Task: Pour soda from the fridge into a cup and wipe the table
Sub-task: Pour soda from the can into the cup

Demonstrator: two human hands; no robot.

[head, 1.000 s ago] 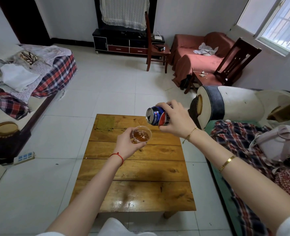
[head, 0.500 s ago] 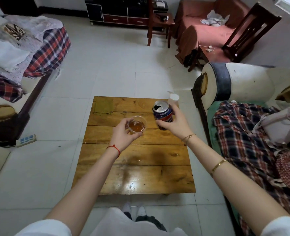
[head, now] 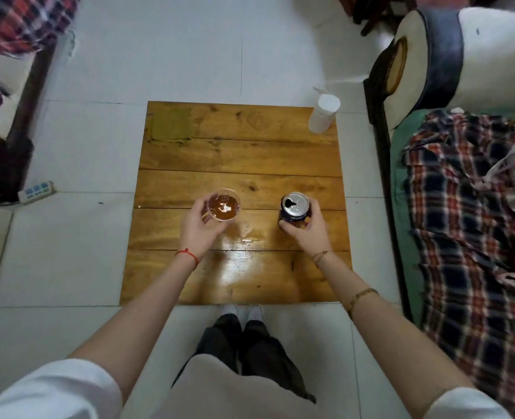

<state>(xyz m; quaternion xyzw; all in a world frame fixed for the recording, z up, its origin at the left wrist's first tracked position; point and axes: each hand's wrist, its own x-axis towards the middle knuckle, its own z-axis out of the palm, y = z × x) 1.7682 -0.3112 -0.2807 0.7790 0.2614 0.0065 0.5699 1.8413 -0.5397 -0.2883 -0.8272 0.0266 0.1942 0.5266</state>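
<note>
With the soda poured, a person sets cup [head: 223, 206] and can [head: 294, 210] down on a low wooden table [head: 238, 155].

Amber drink fills the clear cup, held at the table's middle by the left hand [head: 198, 227], whose fingers curl round its near side; whether its base already rests on the wood cannot be told. Well apart to the right, the opened blue can stands upright in the right hand [head: 307, 231], fingers wrapped round its body. Between the two, small wet drops [head: 245, 237] glisten on the planks. A green cloth [head: 169, 125] lies flat at the far left corner, a white bottle [head: 323, 114] at the far right. Pouring appears finished; the next move likely calls for releasing both vessels, reaching for the cloth and wiping the spill without knocking the full cup.
</note>
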